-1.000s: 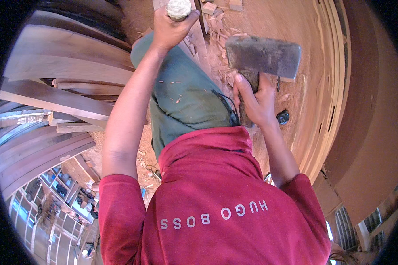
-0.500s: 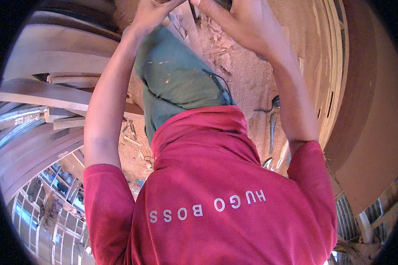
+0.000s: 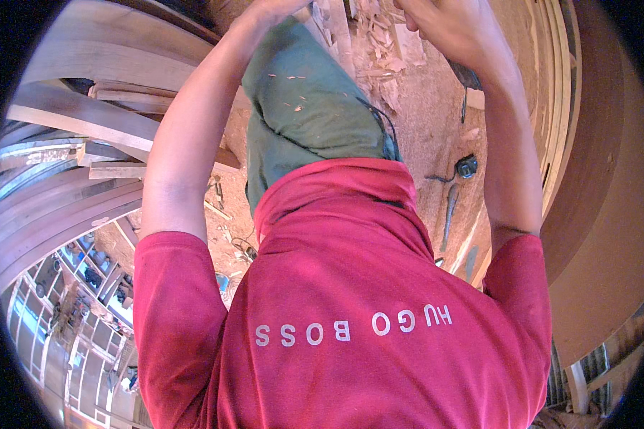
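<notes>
My left hand [image 3: 273, 8] is at the top edge of the view, above my green trouser leg [image 3: 315, 93]. Its fingers run out of the picture, so whatever they touch is hidden. To the right, my right hand [image 3: 454, 28] has its fingers curled inward. The top edge cuts it off, and I cannot make out what is in it. Between the hands lie pale wood shavings [image 3: 388, 61] and a narrow strip of wood [image 3: 341, 36]. A dark flat object [image 3: 465, 75] shows partly behind my right wrist.
Planks and beams [image 3: 86, 114] are stacked on the left. Long boards [image 3: 551, 107] and a large brown panel [image 3: 608, 236] stand on the right. On the dusty floor lie a round dark object [image 3: 466, 166] with a cord and a long dark tool [image 3: 449, 214]. Shelving [image 3: 96, 272] is at lower left.
My hands, close together before, are now farther apart, the right one having moved right. More shavings show between them. The dark object by my right wrist has come into view.
</notes>
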`<state>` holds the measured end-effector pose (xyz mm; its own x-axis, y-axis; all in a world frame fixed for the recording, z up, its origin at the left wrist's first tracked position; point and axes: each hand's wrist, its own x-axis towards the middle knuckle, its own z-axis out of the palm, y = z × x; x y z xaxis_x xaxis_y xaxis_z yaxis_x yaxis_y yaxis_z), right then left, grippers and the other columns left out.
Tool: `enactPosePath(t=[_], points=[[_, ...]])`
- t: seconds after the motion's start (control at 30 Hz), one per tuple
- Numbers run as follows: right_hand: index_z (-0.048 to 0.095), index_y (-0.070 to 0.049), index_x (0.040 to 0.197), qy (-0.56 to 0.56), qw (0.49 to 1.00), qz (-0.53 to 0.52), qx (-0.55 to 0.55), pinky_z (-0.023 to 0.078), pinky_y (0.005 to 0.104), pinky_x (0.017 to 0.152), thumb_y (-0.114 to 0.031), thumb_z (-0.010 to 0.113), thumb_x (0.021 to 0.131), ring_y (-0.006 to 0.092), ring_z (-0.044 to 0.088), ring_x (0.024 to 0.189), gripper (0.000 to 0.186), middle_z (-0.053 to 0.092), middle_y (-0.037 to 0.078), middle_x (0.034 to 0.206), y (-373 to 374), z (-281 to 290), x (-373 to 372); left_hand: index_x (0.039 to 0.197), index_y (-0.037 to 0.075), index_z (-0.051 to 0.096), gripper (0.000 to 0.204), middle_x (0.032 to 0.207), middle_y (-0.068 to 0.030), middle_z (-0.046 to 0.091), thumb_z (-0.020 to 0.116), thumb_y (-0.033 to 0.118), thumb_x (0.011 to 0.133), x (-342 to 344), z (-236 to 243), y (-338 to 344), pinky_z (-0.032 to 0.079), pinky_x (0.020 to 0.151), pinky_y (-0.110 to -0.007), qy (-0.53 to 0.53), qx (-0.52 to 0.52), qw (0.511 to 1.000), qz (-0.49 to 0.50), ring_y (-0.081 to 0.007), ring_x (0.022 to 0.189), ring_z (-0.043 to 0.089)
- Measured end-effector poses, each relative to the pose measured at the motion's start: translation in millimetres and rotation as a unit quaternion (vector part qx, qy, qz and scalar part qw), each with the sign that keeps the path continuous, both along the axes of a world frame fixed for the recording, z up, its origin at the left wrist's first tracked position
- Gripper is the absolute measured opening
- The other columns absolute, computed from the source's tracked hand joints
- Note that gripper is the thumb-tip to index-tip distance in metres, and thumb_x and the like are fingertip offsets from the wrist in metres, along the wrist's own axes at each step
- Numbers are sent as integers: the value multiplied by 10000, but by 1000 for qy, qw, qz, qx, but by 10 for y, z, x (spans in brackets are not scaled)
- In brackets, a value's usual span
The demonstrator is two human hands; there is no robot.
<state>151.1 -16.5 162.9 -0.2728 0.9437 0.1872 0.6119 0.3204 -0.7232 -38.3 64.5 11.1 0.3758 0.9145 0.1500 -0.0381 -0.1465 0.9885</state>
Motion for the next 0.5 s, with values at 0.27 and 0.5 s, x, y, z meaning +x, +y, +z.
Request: enactPosePath(t=[0.27, 0.5], points=[[565, 50, 1171, 9, 1000, -14, 0, 500, 411, 766, -225, 628, 888, 404, 649, 890, 401, 658, 260, 942, 13, 23, 5, 1322, 32, 431, 634, 1139, -60, 607, 770, 198, 812, 34, 141, -31, 468, 905, -333, 40, -87, 995, -6, -176, 1017, 573], [515, 35, 1196, -51, 998, 7, 38, 484, 469, 758, -231, 600, 900, 451, 621, 870, 407, 648, 268, 900, 75, -169, -76, 1071, 11, 632, 328, 963, -47, 668, 750, 151, 799, -109, -113, -3, 491, 809, -308, 94, 14, 995, 4, -137, 878, 608]])
